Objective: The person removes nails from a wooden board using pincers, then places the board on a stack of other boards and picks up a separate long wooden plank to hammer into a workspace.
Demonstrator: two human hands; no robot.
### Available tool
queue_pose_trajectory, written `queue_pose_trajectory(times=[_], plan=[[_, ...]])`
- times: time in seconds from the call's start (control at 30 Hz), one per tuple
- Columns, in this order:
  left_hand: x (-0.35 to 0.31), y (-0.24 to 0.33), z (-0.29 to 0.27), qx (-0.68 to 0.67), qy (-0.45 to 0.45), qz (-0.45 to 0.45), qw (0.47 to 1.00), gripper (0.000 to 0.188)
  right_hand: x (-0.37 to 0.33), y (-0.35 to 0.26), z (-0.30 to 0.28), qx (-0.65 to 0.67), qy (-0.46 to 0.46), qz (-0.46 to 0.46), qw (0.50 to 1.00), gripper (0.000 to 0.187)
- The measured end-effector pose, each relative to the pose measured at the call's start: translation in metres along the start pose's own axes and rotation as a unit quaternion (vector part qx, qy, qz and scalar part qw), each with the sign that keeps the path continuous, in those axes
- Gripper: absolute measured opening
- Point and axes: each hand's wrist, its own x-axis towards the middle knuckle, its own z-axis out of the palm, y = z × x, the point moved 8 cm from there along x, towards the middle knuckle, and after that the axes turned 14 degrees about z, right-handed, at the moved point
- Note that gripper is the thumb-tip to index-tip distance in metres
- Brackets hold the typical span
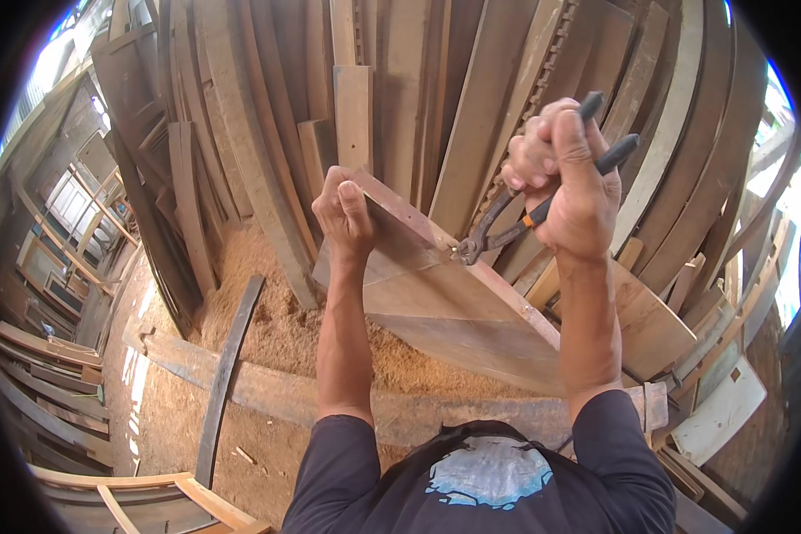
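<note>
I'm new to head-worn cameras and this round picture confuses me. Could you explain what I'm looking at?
There is no machine here, just a person's two bare hands. The single picture comes from a wide fisheye camera on their head, looking down, so straight edges bend near the rim. Left in the picture is their left. The left hand grips the upper end of a board. The right hand holds pincers, their jaws at the board's reddish edge; whatever they bite is too small to tell. On the ground lie sawdust and a dark strip. Behind, planks lean upright.
</note>
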Motion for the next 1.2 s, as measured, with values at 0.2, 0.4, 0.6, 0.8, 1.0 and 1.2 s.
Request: queue_pose_trajectory(times=[0.2, 0.4, 0.6, 0.8, 1.0, 1.2], plan=[[0.0, 0.011, 0.015, 0.024, -0.016, -0.002, 1.0, 0.053, 0.03, 0.011, 0.016, -0.145, -0.011, 0.103, 0.984, 0.026], [0.005, 0.001, 0.016, 0.036, -0.024, -0.007, 0.999, 0.054, 0.066, 0.031, 0.027, -0.232, -0.019, 0.159, 0.959, 0.025], [-0.002, 0.005, 0.031, 0.02, -0.012, -0.022, 0.999, 0.06, 0.099, 0.078, 0.04, -0.422, -0.026, 0.272, 0.864, 0.029], [0.008, -0.011, 0.017, 0.054, -0.016, -0.016, 0.998, 0.061, 0.116, 0.094, 0.034, -0.424, -0.083, 0.318, 0.844, 0.031], [0.002, -0.007, 0.0, 0.046, 0.01, -0.024, 0.999, 0.058, 0.041, 0.007, -0.001, -0.259, 0.048, 0.122, 0.957, 0.045], [0.006, -0.005, -0.017, 0.047, 0.013, -0.019, 0.999, 0.058, -0.018, -0.02, -0.007, -0.023, 0.024, 0.08, 0.996, 0.055]])
